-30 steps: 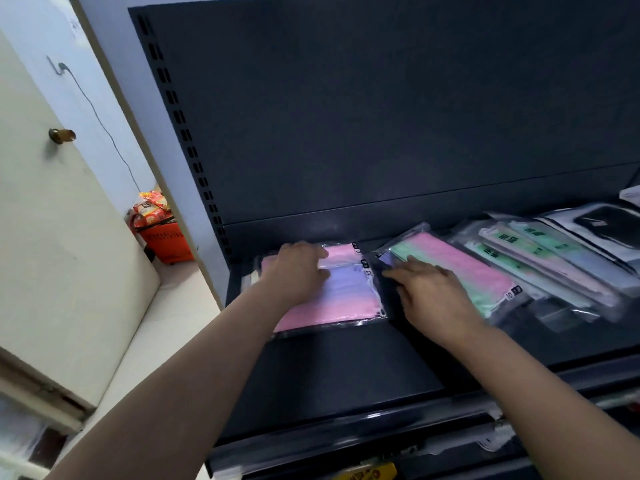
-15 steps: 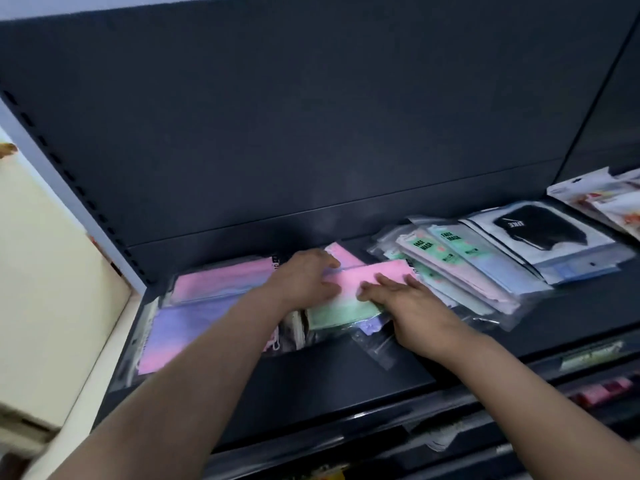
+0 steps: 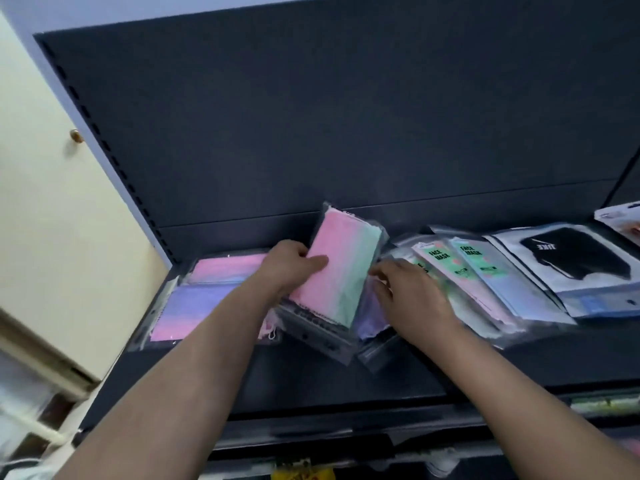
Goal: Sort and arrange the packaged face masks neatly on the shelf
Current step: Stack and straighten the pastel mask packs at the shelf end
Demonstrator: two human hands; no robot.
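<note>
We work on the dark shelf [image 3: 346,368], the landmark for every position below. At its left end lies the pink-and-purple pack [image 3: 207,299], flat. At the shelf's middle, our left hand [image 3: 287,268] holds the pink-and-green pack [image 3: 337,271] tilted up, thumb on its face, probably to move it onto a matching pile. Our right hand [image 3: 412,296] presses flat, fingers spread, on packs beneath, likely steadying them. Toward the right, 2 green-labelled packs [image 3: 460,268] read "FACE MASK"; the black mask pack [image 3: 575,261] shows inverted lettering, unclear.
</note>
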